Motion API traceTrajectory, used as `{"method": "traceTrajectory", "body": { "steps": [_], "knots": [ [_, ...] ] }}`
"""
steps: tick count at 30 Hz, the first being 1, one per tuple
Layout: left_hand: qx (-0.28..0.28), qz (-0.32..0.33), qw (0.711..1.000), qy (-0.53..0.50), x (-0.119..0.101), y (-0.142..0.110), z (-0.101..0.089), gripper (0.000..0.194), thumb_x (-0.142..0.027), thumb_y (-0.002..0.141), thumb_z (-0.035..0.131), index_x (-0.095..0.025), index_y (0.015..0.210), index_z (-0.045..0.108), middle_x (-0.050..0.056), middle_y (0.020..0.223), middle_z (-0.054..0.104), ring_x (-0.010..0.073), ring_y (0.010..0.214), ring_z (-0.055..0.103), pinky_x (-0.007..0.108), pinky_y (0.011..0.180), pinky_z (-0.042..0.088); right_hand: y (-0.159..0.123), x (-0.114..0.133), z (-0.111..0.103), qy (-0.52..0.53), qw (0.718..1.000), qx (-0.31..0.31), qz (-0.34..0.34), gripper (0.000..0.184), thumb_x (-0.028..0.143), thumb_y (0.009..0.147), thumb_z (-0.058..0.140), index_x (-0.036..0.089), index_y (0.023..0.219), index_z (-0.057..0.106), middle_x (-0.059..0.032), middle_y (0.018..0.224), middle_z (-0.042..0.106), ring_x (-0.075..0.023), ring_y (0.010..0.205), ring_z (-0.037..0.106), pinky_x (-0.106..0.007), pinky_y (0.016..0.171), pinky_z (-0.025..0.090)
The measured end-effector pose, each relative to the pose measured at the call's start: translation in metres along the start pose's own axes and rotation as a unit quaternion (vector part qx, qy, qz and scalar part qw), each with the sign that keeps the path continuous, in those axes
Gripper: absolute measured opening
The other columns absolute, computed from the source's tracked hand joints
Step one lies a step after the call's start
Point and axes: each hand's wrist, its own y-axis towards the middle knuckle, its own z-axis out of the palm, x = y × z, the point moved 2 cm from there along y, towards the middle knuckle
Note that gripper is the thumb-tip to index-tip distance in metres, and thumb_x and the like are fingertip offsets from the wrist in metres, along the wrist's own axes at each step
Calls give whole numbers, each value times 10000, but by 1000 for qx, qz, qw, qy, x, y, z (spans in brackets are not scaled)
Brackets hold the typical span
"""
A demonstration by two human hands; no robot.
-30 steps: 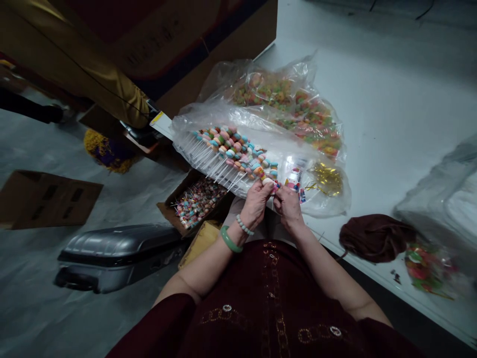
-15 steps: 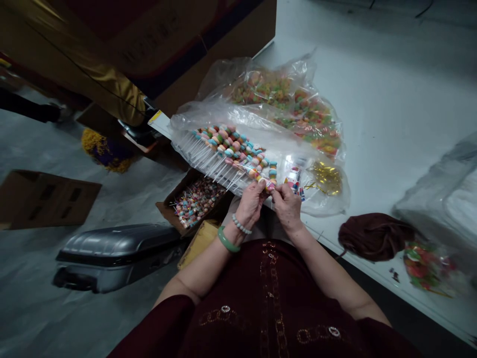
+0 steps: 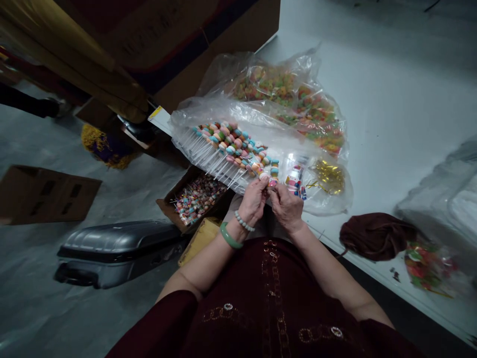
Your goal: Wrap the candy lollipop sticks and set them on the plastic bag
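The clear plastic bag (image 3: 320, 203) looked glossy and crinkled; the candies (image 3: 231, 141) on it were smooth and mostly matt, their white sticks (image 3: 197, 144) plastic-looking. The gold ties (image 3: 330, 176) shone like foil. The desk (image 3: 376, 114) was smooth, the suitcase (image 3: 119, 238) glossy (faintly ribbed, too), the brown bundle (image 3: 376, 236) soft matt cloth, the carton (image 3: 55, 196) dull cardboard.

You seemed to be in a packing workshop: the white table (image 3: 380, 134) before you bore clear plastic bags (image 3: 313, 109) of bright pieces and rows of candy-like sticks (image 3: 231, 141), an open box (image 3: 172, 217) beside it held a heap more, and a carton (image 3: 70, 195) sat on the grey floor (image 3: 55, 323).
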Motion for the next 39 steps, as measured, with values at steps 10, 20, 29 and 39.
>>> {"method": "traceTrajectory", "body": {
  "steps": [10, 20, 29, 39],
  "knots": [
    [-60, 11, 998, -20, 2, -2, 4, 204, -210, 704, 754, -133, 672, 567, -30, 654, 596, 65, 595, 518, 219, 633, 397, 9, 5, -7, -128, 991, -23, -23, 361, 324, 996, 399, 186, 764, 639, -80, 665, 662, -172, 607, 529, -319, 604, 235],
    [-9, 22, 1000, -17, 14, -1, 5, 212, -255, 724, 781, -144, 728, 600, -31, 710, 622, 70, 658, 552, 211, 712, 445, 14, 1, 1, -60, 998, 4, 16, 351, 389, 964, 432, 193, 773, 651, -74, 652, 661, -168, 579, 524, -300, 595, 270],
    [-18, -54, 998, -14, -1, 9, -13, 277, -394, 769, 749, -138, 769, 645, 54, 761, 701, 155, 736, 672, 296, 773, 506, 4, -13, -2, 198, 966, 115, 120, 181, 320, 866, 514, 261, 763, 649, 24, 579, 572, -166, 572, 523, -267, 607, 379],
    [-10, 8, 998, 57, 17, 0, -13, 331, -391, 662, 824, -143, 774, 636, -14, 682, 632, 74, 585, 557, 203, 591, 446, 9, 2, 12, 267, 951, 49, 147, 203, 365, 877, 485, 248, 787, 624, 23, 642, 579, -152, 598, 515, -256, 601, 371]
  ]
}}
